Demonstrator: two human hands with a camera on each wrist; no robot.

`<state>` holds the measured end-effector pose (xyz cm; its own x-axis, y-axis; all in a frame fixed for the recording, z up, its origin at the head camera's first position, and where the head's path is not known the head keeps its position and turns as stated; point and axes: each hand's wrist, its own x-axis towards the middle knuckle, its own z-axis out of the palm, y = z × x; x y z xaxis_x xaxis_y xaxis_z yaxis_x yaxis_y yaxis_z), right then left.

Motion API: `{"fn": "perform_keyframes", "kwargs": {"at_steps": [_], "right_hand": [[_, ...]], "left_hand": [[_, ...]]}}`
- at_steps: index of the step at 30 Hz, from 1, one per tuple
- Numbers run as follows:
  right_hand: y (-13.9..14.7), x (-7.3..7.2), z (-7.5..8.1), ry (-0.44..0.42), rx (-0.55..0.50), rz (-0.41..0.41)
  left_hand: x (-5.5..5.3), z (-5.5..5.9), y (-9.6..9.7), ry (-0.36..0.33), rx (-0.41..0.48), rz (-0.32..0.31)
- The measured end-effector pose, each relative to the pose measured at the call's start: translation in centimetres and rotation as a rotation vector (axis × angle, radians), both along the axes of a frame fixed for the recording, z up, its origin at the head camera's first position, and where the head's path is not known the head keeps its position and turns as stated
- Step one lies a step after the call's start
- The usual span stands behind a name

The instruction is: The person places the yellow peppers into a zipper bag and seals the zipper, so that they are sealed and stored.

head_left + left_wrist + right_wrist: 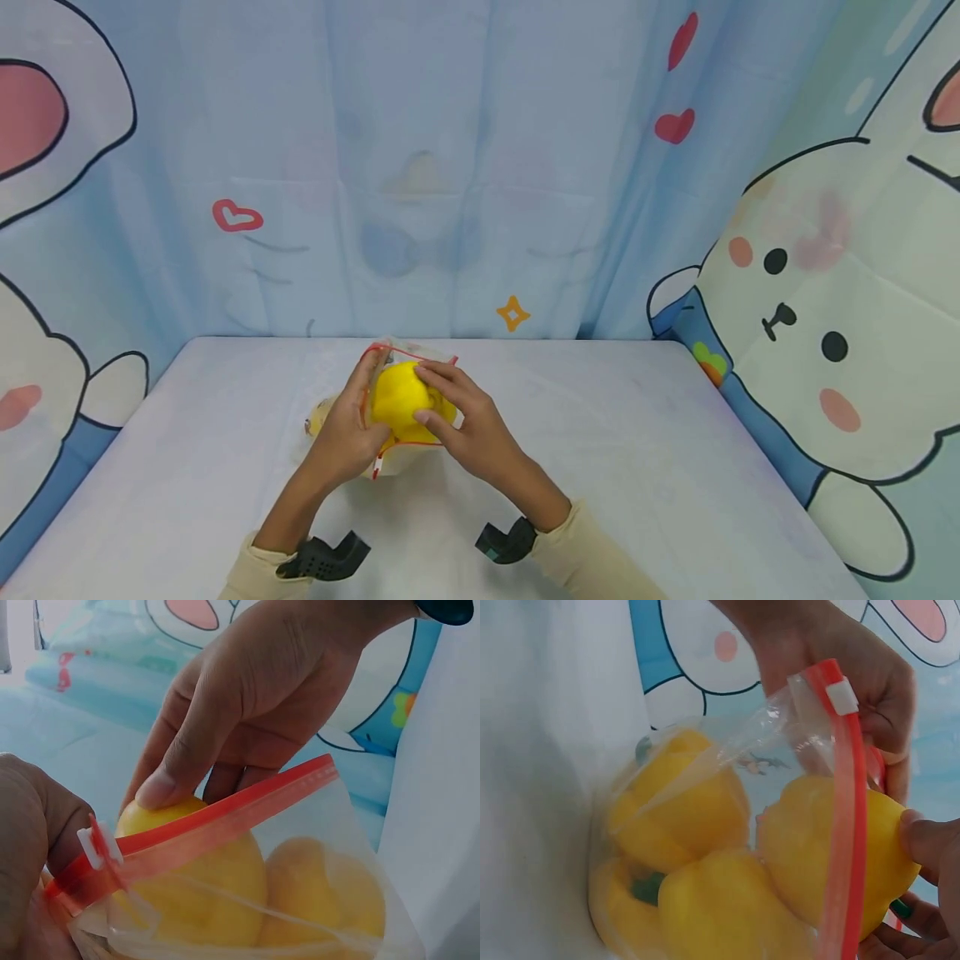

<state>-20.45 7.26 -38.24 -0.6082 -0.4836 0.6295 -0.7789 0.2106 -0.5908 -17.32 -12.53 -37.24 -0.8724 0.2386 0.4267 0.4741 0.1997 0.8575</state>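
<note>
At the middle of the table, a clear zip bag [411,458] with a red zip edge [217,814] has its mouth spread. My left hand [341,433] grips the bag's rim, thumb on the near side, close to the white slider [842,696]. A yellow bell pepper [396,404] sits in the mouth, partly inside the bag. Thumb and fingers of my right hand [480,425] hold that pepper by its end, where a green stem [901,908] shows in the right wrist view. Deeper in the bag lie several more yellow bell peppers [679,806].
A white-covered table [637,467] lies under the bag and arms. Behind it hangs a light blue curtain [465,250] printed with rabbits and hearts. Dark wrist bands with cameras [326,557] are on both forearms.
</note>
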Motion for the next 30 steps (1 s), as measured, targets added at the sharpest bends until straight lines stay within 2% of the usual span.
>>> {"fn": "perform_keyframes", "kwargs": {"at_steps": [6, 15, 20, 23, 26, 30], "right_hand": [[-0.8, -0.1, 0.1, 0.025, 0.042, -0.019], [-1.4, -0.7, -0.2, -0.04, 0.066, -0.096], [-1.6, -1.2, -0.6, -0.058, 0.043, -0.143], [-1.6, -1.4, -0.8, -0.102, 0.019, -0.162], [-1.6, -1.5, -1.0, -0.15, 0.014, -0.168], [-0.9, -1.2, -0.7, -0.175, 0.029, -0.124]], "left_hand": [[-0.1, 0.1, 0.2, 0.009, -0.016, -0.015], [0.3, 0.1, 0.0, 0.001, -0.025, -0.001], [0.3, 0.0, 0.5, -0.03, -0.046, 0.007], [0.3, -0.2, 0.6, -0.029, -0.066, 0.017], [0.2, -0.3, 0.6, -0.019, -0.071, 0.024], [0.1, -0.2, 0.4, -0.018, -0.063, 0.037]]}}
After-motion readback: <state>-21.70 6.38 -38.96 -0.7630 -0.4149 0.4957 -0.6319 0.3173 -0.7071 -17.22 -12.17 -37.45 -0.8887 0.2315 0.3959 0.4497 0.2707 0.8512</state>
